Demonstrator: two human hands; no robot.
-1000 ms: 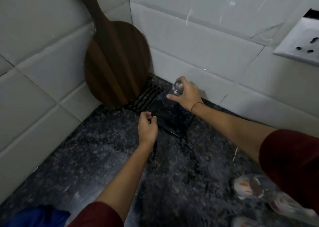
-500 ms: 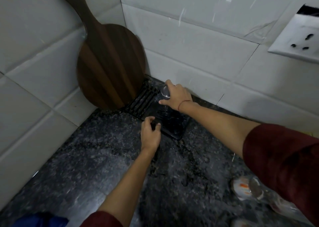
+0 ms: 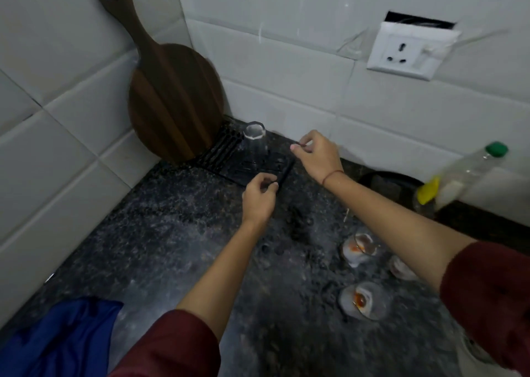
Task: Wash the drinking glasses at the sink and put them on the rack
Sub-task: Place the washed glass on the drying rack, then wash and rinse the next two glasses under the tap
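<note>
Clear glass (image 3: 254, 143) is standing upturned on a black rack (image 3: 265, 168) beyond the left hand (image 3: 258, 199), which is curling at its edge, grip unclear; right hand (image 3: 315, 156) is hanging loosely curled, empty. Dark speckled table (image 3: 172, 233).

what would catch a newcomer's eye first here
A lone clear glass stands on the black rack in the tiled corner, beside a round wooden board leaning on the wall. The left hand is at the rack's front edge, and the right hand, just right of the glass, holds nothing. Nearer, on the right, dirty glasses with orange residue sit on the dark counter.
</note>
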